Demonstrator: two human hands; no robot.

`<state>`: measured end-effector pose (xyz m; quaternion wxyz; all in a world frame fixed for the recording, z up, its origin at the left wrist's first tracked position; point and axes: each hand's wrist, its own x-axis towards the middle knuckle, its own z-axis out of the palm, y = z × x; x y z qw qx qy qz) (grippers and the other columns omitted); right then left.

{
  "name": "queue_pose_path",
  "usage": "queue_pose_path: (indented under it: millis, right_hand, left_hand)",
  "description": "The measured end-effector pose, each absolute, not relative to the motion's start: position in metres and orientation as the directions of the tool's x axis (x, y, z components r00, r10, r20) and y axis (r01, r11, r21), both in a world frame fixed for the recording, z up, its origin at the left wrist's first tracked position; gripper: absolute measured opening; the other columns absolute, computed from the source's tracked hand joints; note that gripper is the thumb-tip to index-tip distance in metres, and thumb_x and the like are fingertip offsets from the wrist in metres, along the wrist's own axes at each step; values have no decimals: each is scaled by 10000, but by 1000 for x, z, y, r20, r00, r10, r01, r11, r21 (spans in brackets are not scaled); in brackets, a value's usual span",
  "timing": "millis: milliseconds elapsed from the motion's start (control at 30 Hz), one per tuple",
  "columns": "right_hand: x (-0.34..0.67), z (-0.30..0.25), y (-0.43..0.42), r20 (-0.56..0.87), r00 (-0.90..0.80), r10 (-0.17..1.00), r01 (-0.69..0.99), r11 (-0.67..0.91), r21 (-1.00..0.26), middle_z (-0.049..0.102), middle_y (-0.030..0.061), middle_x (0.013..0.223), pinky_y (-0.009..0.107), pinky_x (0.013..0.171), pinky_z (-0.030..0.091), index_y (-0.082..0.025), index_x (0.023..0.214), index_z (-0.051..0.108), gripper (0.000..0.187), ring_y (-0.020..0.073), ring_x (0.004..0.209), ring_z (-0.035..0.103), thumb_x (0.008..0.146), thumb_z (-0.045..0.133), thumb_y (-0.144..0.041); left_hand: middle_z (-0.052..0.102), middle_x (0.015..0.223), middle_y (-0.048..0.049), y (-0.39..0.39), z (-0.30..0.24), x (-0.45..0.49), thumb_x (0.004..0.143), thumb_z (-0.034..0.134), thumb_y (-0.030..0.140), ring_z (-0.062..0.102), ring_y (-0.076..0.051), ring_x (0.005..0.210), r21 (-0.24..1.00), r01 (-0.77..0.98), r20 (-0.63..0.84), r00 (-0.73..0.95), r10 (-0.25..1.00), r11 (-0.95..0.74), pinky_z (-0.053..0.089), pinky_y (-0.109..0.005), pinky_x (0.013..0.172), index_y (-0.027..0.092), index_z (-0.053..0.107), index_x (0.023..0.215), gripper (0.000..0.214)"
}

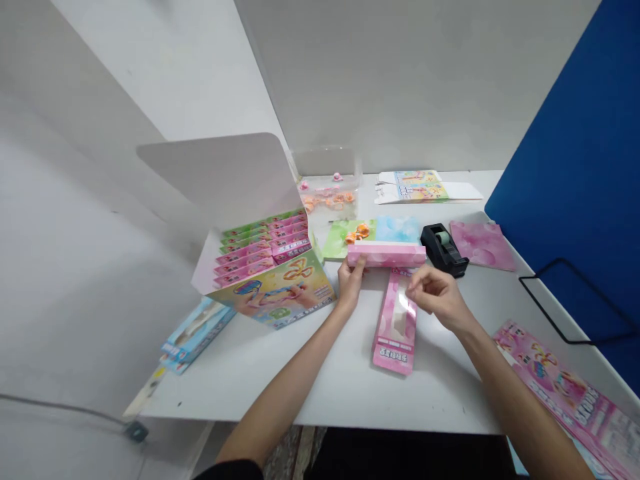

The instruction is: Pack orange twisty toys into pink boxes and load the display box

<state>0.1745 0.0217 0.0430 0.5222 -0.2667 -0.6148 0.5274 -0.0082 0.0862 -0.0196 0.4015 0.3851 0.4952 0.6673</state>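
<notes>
My left hand (351, 285) grips the left end of a folded pink card insert (387, 256), held level above the table. Just below the insert's right end, my right hand (436, 295) has its fingers curled together in a pinch; whether anything is between them is too small to see. Beneath the hands a flat pink box with a clear window (385, 327) lies on the table, its far end hidden behind the insert. A black tape dispenser (449, 257) stands beyond my right hand.
An open display box (285, 293) filled with pink and green packs stands at left, over blue window boxes (197, 333). Behind are a clear tray (327, 193) with orange and pink pieces and flat cartons (420, 187). Pink packaging (565, 393) and a black wire stand (545, 307) are at right.
</notes>
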Motion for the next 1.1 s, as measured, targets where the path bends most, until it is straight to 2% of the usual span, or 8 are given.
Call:
queue_pose_path:
  millis: [100,233,367,567,700,833,1100]
  right_hand:
    - [173,39,14,320,-555,768,-339,143,-930,468,-63,551,204,430,287,-178,726,573,230,59,435,354,765,759,-308]
    - [174,31,10,344,-673,655,-450,7,-893,447,-69,550,201,457,301,-170,728,567,216,55,457,362,768,765,-245]
    - [175,30,9,390,-691,609,-509,-27,-860,470,-65,573,196,492,337,-168,738,572,191,48,470,362,774,758,-189]
    - [175,35,5,341,-728,595,-480,-86,-873,459,-69,570,195,489,349,-175,743,565,176,52,468,345,778,736,-166]
    - [175,36,2,314,-745,589,-477,-141,-867,446,-74,567,196,458,311,-182,738,552,182,55,462,336,773,730,-166]
    - [177,36,1,324,-746,582,-498,-164,-852,453,-73,574,198,445,272,-185,738,539,184,54,465,334,780,715,-150]
    - [178,38,1,299,-761,576,-470,-172,-866,440,-78,580,204,440,271,-194,731,496,243,52,456,336,770,735,-179]
  left_hand:
    - [544,589,32,86,-19,-5,645,739,601,500,-116,565,975,-127,132,-336,933,-183,408,-215,552,181,590,709,450]
    - [541,593,26,86,-19,-4,657,732,614,508,-123,590,975,-105,158,-305,939,-198,428,-220,573,187,570,686,458]
    - [537,594,31,88,-21,-4,624,773,599,488,-117,572,975,-111,150,-296,943,-191,436,-225,573,189,558,683,467]
    - [544,604,16,87,-21,-3,625,799,561,521,-133,613,974,-160,104,-301,948,-158,435,-228,581,184,589,690,437]
    - [546,611,7,87,-19,-2,611,821,536,531,-142,621,965,-215,77,-308,948,-149,436,-235,572,183,606,678,419]
    - [561,627,-1,87,-19,-2,594,806,588,528,-140,613,965,-203,104,-292,951,-167,440,-237,563,182,615,689,459]
    - [558,614,1,87,-19,-1,571,770,672,531,-137,607,966,-171,143,-280,949,-196,448,-234,555,182,612,688,528]
